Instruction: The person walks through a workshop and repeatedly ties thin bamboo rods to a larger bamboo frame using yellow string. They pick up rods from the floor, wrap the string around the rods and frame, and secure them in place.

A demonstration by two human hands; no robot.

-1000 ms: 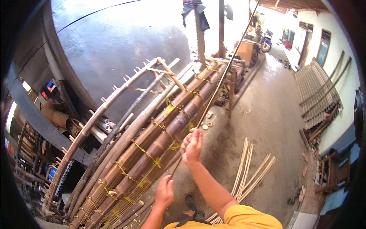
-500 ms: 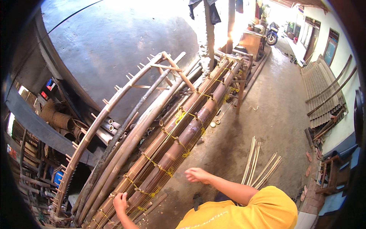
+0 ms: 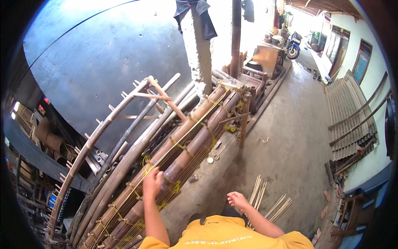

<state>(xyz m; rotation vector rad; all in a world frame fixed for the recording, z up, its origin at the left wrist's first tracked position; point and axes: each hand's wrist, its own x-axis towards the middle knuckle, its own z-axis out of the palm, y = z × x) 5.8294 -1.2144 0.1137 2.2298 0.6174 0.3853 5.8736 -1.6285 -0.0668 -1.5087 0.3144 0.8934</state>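
Two long brown bamboo poles (image 3: 194, 146) lie side by side on a raised frame, bound with yellow cord ties (image 3: 177, 185) and edged by many fine lengthwise strands. Over them is my left hand (image 3: 153, 182), its fingers closed beside a thin pale strip running along the poles. What those fingers hold, if anything, is hidden. My right hand (image 3: 238, 200) hangs in the air right of the poles, fingers loosely curled inward, with nothing visible in them. Near it, a bundle of thin bamboo sticks (image 3: 258, 193) rests on the floor.
A curved bamboo piece with pegs (image 3: 89, 145) and more long poles (image 3: 124, 172) lie on the left. A rough post (image 3: 195, 50) rises behind the frame. Corrugated sheets (image 3: 352, 118) lean at the right wall. A motorbike (image 3: 293, 45) stands far off.
My left hand has moved farther along the poles, away from me. My right hand has shifted right and slightly lower, its fingers still curled. The view has turned and shifted too.
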